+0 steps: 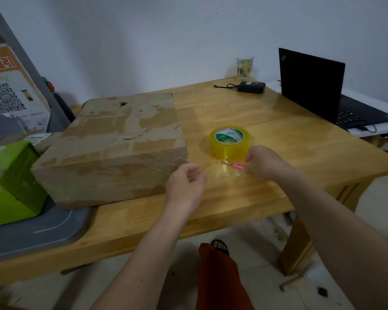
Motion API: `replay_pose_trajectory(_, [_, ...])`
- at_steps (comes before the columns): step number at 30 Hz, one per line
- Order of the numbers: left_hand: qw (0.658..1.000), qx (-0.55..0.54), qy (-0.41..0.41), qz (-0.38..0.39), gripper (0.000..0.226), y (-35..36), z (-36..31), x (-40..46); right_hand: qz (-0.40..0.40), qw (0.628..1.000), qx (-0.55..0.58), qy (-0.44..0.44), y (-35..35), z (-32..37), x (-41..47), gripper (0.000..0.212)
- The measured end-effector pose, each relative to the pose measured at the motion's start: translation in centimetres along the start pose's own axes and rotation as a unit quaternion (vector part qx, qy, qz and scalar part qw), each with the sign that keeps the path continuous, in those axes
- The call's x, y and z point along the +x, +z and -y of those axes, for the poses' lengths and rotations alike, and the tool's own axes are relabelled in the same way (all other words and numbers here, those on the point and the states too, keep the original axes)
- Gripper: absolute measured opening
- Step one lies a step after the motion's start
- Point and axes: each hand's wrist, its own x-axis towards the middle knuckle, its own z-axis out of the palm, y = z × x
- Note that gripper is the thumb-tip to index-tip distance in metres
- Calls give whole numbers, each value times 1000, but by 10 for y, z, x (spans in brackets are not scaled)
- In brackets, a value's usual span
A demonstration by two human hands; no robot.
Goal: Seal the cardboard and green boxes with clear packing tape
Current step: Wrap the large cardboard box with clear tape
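Cardboard box (pixel 112 148) lies on our wooden table (pixel 267 121); our left hand (pixel 185 181) and right hand (pixel 266 162) pinch a clear tape strip (pixel 222 170) beside the tape roll (pixel 230 143).

bare forearms, rust-orange trousers (pixel 220 276), black sandal (pixel 220 246)

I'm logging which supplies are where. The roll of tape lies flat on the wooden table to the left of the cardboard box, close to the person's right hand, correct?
Not quite. The head view shows the roll of tape flat on the wooden table to the right of the cardboard box, not left. It is close to the right hand.
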Motion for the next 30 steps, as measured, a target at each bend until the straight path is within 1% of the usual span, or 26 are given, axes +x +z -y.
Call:
replay_pose_trajectory(4, [1000, 3, -1, -2, 31, -2, -1, 1, 28, 998, -55, -23, -10, -6, -7, 16])
replay_pose_trajectory(5, [1000, 3, -1, -1, 31, -2, 0, 1, 34, 997, -58, -30, -14, -8, -11, 14])
replay_pose_trajectory(8, [1000, -4, -4, -5, 31, -2, 1, 0, 34, 997, 11, -65, -23, -9, -23, 15])
replay_pose_trajectory(10, [1000, -14, -11, -7, 32, 0, 3, -3, 37, 994, 46, -94, -23, 0, -35, 22])
replay_pose_trajectory(11, [1000, -21, -15, -6, 33, 1, 3, -5, 31, 993, 42, -110, -20, 5, -39, 27])
replay_pose_trajectory(15, [999, -37, -26, -9, 37, 1, 4, -10, -56, 985, -22, -160, -1, 21, -45, 39])
replay_pose_trajectory(16, [999, -38, -25, -10, 37, 0, 4, -11, -70, 983, -36, -164, 3, 24, -45, 39])
replay_pose_trajectory(19, [999, -37, -25, -10, 37, -2, 5, -12, -97, 976, -96, -168, 11, 31, -42, 29])
replay_pose_trajectory(22, [999, -33, -25, -7, 37, -1, 8, -14, -98, 973, -147, -146, 18, 33, -34, 20])
replay_pose_trajectory(25, [999, -34, -29, -3, 38, -2, 9, -15, -86, 978, -141, -131, 21, 36, -26, 19])
replay_pose_trajectory(30, [999, -38, -33, 0, 40, -6, 9, -13, -38, 986, -91, -137, 14, 32, -23, 31])
